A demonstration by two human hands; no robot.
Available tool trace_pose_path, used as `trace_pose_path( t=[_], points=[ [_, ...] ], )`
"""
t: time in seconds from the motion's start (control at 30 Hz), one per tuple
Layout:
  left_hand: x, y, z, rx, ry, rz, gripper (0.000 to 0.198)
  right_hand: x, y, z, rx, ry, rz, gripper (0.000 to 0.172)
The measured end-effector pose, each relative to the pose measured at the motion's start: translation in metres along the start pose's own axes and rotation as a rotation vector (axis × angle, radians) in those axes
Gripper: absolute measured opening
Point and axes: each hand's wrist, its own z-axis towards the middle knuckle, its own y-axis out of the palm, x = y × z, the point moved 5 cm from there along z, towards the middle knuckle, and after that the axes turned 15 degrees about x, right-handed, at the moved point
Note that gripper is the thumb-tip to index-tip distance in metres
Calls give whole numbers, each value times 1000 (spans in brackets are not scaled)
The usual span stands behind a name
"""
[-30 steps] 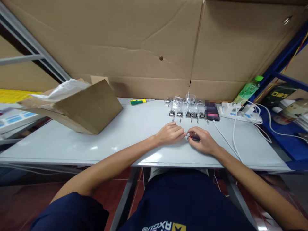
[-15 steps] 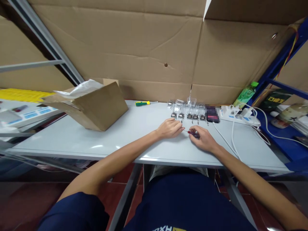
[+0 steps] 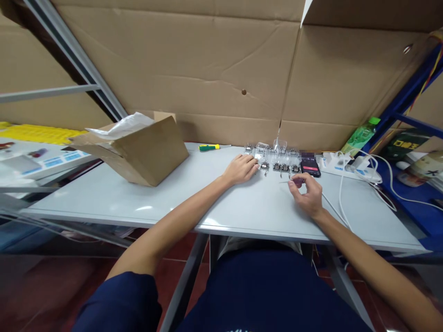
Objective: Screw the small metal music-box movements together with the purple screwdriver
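My left hand (image 3: pixel 241 168) rests at the left end of a row of small metal connectors. Its fingers curl over a small metal connector (image 3: pixel 256 171) that is mostly hidden beneath them. My right hand (image 3: pixel 307 194) is closed around the dark red handle of a small screwdriver (image 3: pixel 297 181), whose thin shaft points left, just above the table. Beside my left fingertips sits another connector (image 3: pixel 265 165), with a small screw-like piece in front of it. Several more metal connectors (image 3: pixel 280 167) continue the row to the right, and clear plastic pieces (image 3: pixel 272 156) lie behind them.
An open cardboard box (image 3: pixel 152 152) stands at the left of the white table (image 3: pixel 194 198). A green-yellow screwdriver (image 3: pixel 209 147) lies near the back panel. To the right are a phone (image 3: pixel 310 166), a power strip (image 3: pixel 353 171) with white cables, and a green bottle (image 3: pixel 362 136).
My left hand has moved up to the connector row and away from the screwdriver tip. My right hand has shifted right with the screwdriver. The view has turned slightly.
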Motion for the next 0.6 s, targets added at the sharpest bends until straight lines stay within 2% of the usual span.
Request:
trace_pose_path(
  t=[0.17, 0.37, 0.47, 0.53, 0.6],
  points=[
    [-5, 8, -2, -102, -78, -16, 41, 5, -1, 1, 30, 109, 108, 11],
    [-7, 3, 1, -172, -105, -114, 31, 17, -4, -5, 81, 388, 271, 23],
    [7, -2, 1, -213, -64, -210, 21, 17, -4, -4, 99, 541, 383, 36],
    [22, -5, 0, -235, -37, -278, 17, 14, 1, 0, 50, 647, 458, 54],
    [40, -9, -1, -249, -16, -343, 14, 9, 9, 7, 2, 739, 506, 64]
  ],
)
